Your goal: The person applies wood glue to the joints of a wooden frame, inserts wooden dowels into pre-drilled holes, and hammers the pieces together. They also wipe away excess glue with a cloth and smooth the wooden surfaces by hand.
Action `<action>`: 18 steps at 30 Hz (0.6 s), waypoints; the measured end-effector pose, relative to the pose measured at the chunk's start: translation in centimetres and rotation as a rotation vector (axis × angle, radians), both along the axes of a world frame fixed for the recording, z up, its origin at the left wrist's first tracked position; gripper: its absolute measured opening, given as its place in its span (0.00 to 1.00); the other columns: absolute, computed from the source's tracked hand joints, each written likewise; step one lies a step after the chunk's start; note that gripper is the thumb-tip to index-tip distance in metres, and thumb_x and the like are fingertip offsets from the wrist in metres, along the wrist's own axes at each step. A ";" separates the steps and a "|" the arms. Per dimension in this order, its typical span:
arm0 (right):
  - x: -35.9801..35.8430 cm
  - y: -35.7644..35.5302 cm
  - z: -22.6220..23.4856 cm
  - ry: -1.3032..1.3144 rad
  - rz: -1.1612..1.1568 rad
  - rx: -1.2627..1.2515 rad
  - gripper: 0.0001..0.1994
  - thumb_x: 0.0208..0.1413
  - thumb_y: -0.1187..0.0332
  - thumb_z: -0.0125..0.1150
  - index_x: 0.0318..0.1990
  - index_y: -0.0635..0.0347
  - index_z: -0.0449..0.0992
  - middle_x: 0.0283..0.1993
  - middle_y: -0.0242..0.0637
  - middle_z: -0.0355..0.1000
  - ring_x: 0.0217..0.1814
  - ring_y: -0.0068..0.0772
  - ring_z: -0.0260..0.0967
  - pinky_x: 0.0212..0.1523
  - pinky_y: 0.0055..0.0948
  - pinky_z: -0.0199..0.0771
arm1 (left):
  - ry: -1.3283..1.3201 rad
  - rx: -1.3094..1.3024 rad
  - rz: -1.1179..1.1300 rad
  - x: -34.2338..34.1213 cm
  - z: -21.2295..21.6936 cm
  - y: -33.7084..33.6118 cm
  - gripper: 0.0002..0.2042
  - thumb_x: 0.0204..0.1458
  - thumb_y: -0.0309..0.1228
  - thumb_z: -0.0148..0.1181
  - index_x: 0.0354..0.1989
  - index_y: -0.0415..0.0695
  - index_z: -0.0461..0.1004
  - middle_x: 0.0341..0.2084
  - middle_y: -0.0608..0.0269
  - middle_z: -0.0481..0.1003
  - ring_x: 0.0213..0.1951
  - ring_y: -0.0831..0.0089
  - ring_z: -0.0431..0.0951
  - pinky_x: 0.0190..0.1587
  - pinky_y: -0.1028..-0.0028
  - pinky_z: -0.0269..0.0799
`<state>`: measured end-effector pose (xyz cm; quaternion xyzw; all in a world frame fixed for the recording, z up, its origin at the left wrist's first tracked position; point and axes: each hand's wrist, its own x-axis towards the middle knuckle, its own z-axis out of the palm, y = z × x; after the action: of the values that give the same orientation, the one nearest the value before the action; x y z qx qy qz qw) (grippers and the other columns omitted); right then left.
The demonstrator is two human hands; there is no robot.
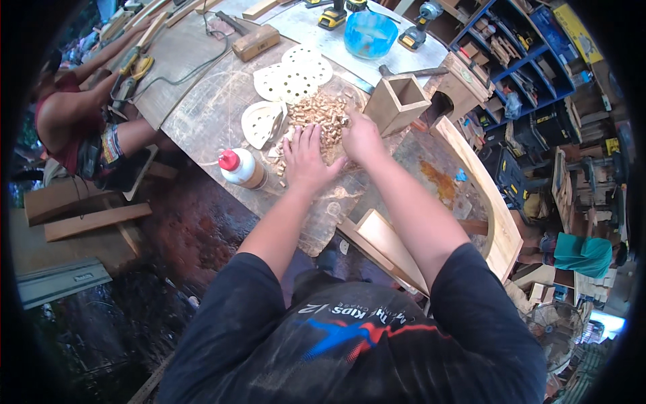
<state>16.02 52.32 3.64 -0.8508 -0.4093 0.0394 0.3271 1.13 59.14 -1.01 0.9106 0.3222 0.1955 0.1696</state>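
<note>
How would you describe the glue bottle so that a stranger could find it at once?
Start at the round wooden worktop. On its near edge, just left of the left hand, which rests flat beside the heap of small wooden dowels, lies the glue bottle. It alone is white plastic with a red cap.

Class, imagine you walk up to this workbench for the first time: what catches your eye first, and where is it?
Both hands, left hand and right hand, rest on a pile of small wooden dowel pegs at the bench's middle. A white glue bottle with a red cap lies just left of them, and a bright blue bowl stands farther back.
</note>
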 end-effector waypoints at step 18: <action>3.0 2.7 -1.5 0.194 -0.012 -0.244 0.20 0.58 0.65 0.68 0.57 0.60 0.77 0.52 0.54 0.80 0.56 0.56 0.78 0.58 0.45 0.77 | -0.025 -0.030 0.000 -0.5 0.0 0.1 0.50 0.50 0.65 0.65 0.74 0.43 0.60 0.73 0.55 0.61 0.77 0.53 0.52 0.78 0.43 0.38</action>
<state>18.99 55.07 2.13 -0.8789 -0.3630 0.1688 0.2595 0.67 59.24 -0.99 0.9055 0.3230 0.2019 0.1870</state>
